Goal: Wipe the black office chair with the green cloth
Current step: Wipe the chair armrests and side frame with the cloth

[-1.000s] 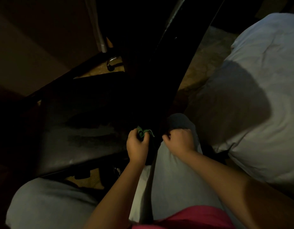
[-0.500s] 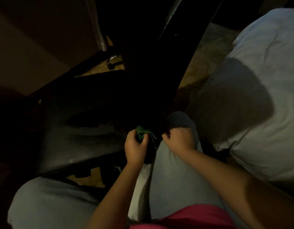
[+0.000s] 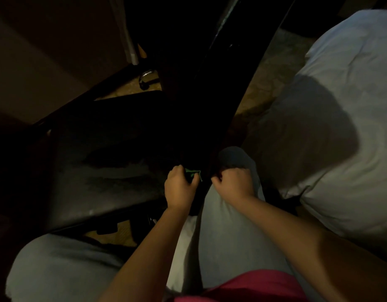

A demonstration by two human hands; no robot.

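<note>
The left hand [image 3: 180, 188] grips a small green cloth [image 3: 193, 172], bunched up in its fingers. The cloth sits at the near edge of the black office chair [image 3: 105, 177], right where the seat meets the dark back. The right hand [image 3: 233, 182] is curled up tight on the person's gray knee [image 3: 231, 219]. It is too dark to see if it holds anything. A big white pillow [image 3: 345, 118] lies off to the right.

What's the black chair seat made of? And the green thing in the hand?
The chair seat looks like leather or vinyl: dark, with a dull sheen and worn grey patches. The green cloth in the left hand seems to be soft fabric, since it bunches and folds.
</note>
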